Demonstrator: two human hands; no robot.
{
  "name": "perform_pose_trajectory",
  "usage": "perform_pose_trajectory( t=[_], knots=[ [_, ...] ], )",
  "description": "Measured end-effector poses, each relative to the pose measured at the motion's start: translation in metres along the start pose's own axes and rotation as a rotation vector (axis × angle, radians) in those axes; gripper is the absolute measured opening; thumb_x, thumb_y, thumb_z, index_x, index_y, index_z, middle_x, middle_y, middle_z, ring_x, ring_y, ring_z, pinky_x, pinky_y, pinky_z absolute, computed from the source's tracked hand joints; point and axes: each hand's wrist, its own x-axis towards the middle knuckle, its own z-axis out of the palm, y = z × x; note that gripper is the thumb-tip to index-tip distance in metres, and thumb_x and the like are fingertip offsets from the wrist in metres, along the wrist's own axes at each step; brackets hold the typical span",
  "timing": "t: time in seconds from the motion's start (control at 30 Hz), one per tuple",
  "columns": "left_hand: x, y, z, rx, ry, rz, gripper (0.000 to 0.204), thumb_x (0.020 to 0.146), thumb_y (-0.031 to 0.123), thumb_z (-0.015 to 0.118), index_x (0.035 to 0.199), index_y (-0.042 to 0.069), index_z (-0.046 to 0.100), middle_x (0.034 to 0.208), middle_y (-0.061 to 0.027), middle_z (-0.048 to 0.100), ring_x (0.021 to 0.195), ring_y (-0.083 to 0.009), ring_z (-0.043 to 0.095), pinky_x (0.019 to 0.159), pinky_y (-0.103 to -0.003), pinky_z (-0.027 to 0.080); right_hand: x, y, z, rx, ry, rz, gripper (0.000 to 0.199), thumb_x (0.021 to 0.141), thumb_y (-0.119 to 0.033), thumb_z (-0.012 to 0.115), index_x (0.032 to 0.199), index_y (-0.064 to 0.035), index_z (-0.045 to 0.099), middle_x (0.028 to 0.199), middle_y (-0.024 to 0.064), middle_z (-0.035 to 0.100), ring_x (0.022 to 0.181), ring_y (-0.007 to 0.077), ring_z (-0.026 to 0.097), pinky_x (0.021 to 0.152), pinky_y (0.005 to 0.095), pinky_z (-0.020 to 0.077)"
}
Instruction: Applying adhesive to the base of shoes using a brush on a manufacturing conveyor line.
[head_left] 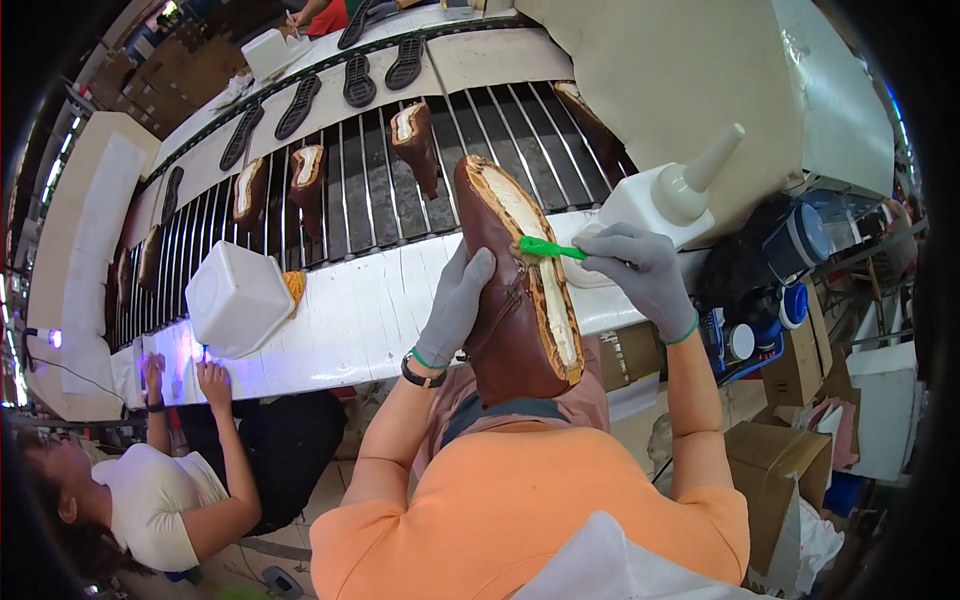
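A dark brown shoe upper (497,310) stands tilted in front of me, its underside turned toward the right, with a pale middle and a tan edge. My left hand (455,305), in a grey glove, grips its left side, thumb on the leather. In my right hand (645,275), also gloved, the fingers pinch the handle of a small green brush (555,248). The brush's head touches the upper's edge near the middle of its length. Just beyond my right hand, a white squeeze bottle (645,205) with a long nozzle stands on the white ledge (370,335).
Beyond the ledge, a rod conveyor (350,190) carries several brown uppers; black soles (298,107) lie on the strip behind it. A white square container (237,298) sits at left, near a co-worker's hands (212,385). A cream machine housing (690,80) rises at right, above cardboard boxes (775,480).
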Motion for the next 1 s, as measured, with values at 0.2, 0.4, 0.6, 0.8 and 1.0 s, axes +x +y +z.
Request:
perform_pose_trajectory(
  t=[0.2,0.4,0.6,0.8,1.0],
  knots=[
    [-0.007,0.004,0.003,0.129,-0.013,0.082,0.059,0.097,0.032,0.056,0.142,-0.003,0.040,0.126,-0.0114,0.059,0.113,-0.0183,0.056,0.100,-0.032,0.043,0.028,-0.004,0.002,-0.048,0.029,-0.056,0.022,0.081,-0.005,0.073,0.103,-0.0022,0.074,0.080,0.0083,0.067,0.067,0.0178,0.060,0.063,0.0292,0.0475],
    [-0.014,0.008,0.003,0.531,0.036,0.087,0.072,0.089,0.042,0.064,0.146,0.004,0.040,0.123,-0.0185,0.065,0.113,-0.0302,0.064,0.097,-0.037,0.046,0.055,-0.002,0.009,-0.035,0.130,-0.024,0.021,0.083,-0.009,0.072,0.103,-0.0008,0.073,0.078,0.0089,0.066,0.066,0.0152,0.060,0.062,0.0283,0.0464],
    [-0.014,0.009,-0.002,0.586,0.011,0.135,0.074,0.087,0.043,0.065,0.145,0.005,0.040,0.121,-0.0192,0.066,0.111,-0.0311,0.065,0.096,-0.037,0.047,0.077,0.005,-0.005,0.053,0.081,0.042,0.019,0.085,-0.008,0.071,0.101,0.0015,0.073,0.073,0.0019,0.063,0.067,0.0070,0.054,0.060,0.0252,0.0432],
    [-0.010,0.005,-0.005,0.290,-0.058,0.108,0.068,0.088,0.032,0.066,0.142,-0.002,0.043,0.124,-0.0144,0.063,0.112,-0.0209,0.060,0.099,-0.033,0.044,0.078,0.009,-0.032,0.173,-0.333,0.052,0.018,0.084,-0.007,0.072,0.100,0.0000,0.075,0.072,-0.0010,0.060,0.070,0.0042,0.052,0.061,0.0226,0.0400],
    [-0.013,0.006,-0.003,0.109,-0.034,0.053,0.055,0.094,0.029,0.059,0.135,-0.005,0.047,0.120,-0.0094,0.061,0.106,-0.0147,0.056,0.095,-0.030,0.044,0.062,0.000,-0.039,0.047,-0.480,0.071,0.018,0.080,-0.005,0.073,0.098,0.0002,0.076,0.076,0.0042,0.066,0.073,0.0079,0.059,0.067,0.0250,0.0459]
  ],
)
